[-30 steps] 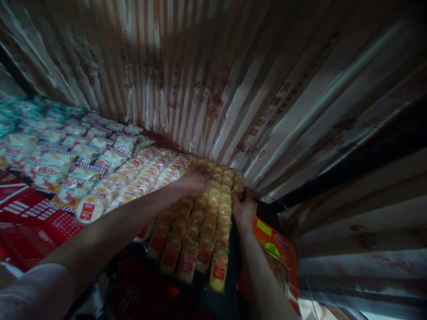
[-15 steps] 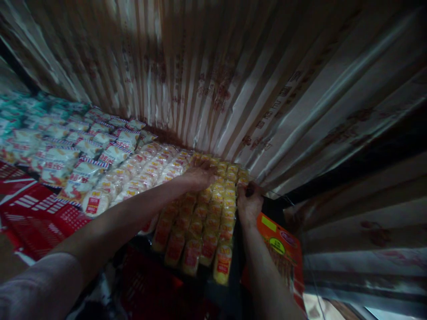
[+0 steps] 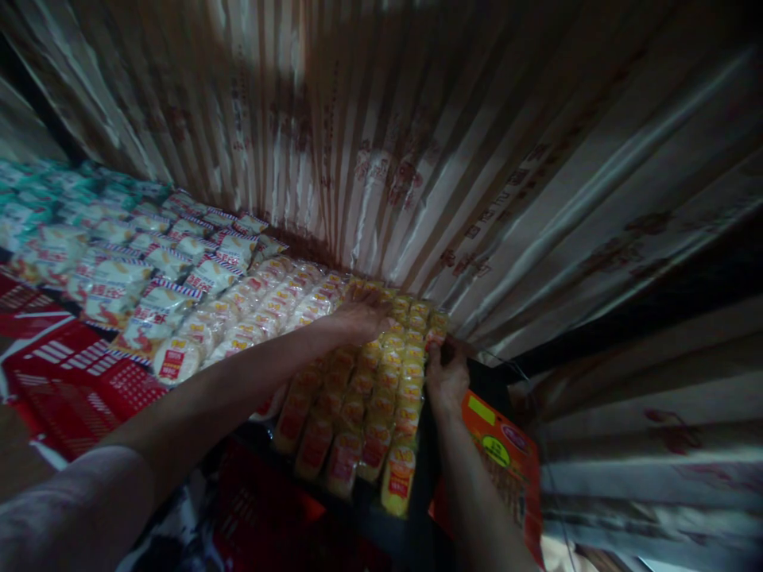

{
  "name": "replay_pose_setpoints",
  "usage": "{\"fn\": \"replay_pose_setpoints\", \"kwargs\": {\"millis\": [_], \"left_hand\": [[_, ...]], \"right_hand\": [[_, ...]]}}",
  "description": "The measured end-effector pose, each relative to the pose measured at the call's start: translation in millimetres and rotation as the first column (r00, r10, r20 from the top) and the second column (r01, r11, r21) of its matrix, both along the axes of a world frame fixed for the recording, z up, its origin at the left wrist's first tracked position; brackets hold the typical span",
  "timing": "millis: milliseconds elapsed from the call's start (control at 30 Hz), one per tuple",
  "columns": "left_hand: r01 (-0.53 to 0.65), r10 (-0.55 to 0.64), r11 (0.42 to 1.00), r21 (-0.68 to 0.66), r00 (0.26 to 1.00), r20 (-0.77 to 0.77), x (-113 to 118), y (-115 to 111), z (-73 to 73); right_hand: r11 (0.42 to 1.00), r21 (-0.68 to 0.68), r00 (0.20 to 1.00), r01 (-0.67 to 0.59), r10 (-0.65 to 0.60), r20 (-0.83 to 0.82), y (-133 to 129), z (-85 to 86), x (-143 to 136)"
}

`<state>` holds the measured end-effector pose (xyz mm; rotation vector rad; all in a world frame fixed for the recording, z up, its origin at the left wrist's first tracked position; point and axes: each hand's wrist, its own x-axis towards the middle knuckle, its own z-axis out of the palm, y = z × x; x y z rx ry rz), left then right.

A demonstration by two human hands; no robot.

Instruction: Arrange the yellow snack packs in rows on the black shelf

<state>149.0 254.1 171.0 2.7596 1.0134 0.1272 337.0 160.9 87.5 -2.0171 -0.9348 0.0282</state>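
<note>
Rows of yellow-wrapped snack packets (image 3: 390, 373) with red labels stand close together on a dark surface. Over the far end of these rows lies my left hand (image 3: 362, 314), fingers stretched out flat on the packet tops. My right hand (image 3: 448, 375) is at the right side of the yellow rows, near their far corner. Its thumb and fingers are apart and touch the outermost packets; part of the fingers is in shadow. Left of the yellow rows are white round packets (image 3: 253, 326) with red labels, partly hidden behind my left forearm.
Blue-striped snack bags (image 3: 156, 310) and green bags (image 3: 36, 195) fill the left side. A red plastic basket (image 3: 89, 381) stands at the left front. An orange snack package (image 3: 504, 445) lies beside my right forearm. Behind everything hangs a pleated printed curtain (image 3: 381, 151).
The view has shifted slightly. Both hands stay at nearly the same spots on the yellow packets; the right hand's fingers have moved a little at the far corner.
</note>
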Motion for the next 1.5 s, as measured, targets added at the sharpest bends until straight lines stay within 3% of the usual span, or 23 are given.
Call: {"fn": "replay_pose_setpoints", "kwargs": {"millis": [200, 533, 700, 900, 1033, 1267, 1500], "left_hand": [[-0.028, 0.028, 1.0, 0.005, 0.999, 0.037, -3, -5, 6.3], [-0.005, 0.005, 1.0, 0.011, 0.999, 0.034, -18, -29, 19.8], [0.051, -0.062, 0.99, 0.133, 0.994, 0.085, -31, -57, 20.2], [0.094, -0.125, 0.968, 0.232, 0.985, 0.12, -59, -110, 19.8], [0.034, -0.076, 0.974, 0.223, 0.98, 0.183, -75, -140, 8.9], [-0.051, -0.021, 0.972, 0.228, 0.954, 0.3, -90, -168, -30.1], [-0.164, 0.081, 0.964, 0.211, 0.932, 0.353, -105, -188, -45.4]], "right_hand": [[0.999, 0.039, 0.996, -0.009, 0.005, 0.09, 0, -0.3, -5], [0.996, 0.085, 0.999, 0.008, -0.012, 0.044, -17, 10.0, -15], [0.996, 0.07, 0.994, -0.05, 0.057, -0.097, -43, 23.7, -32], [0.988, 0.033, 0.952, -0.148, 0.152, -0.266, -78, 32.6, -67], [0.98, 0.038, 0.933, -0.194, 0.196, -0.303, -86, 33.4, -80], [0.974, 0.034, 0.928, -0.223, 0.222, -0.298, -86, 30.6, -89], [0.981, 0.063, 0.928, -0.183, 0.194, -0.318, -110, 32.8, -95]]}}
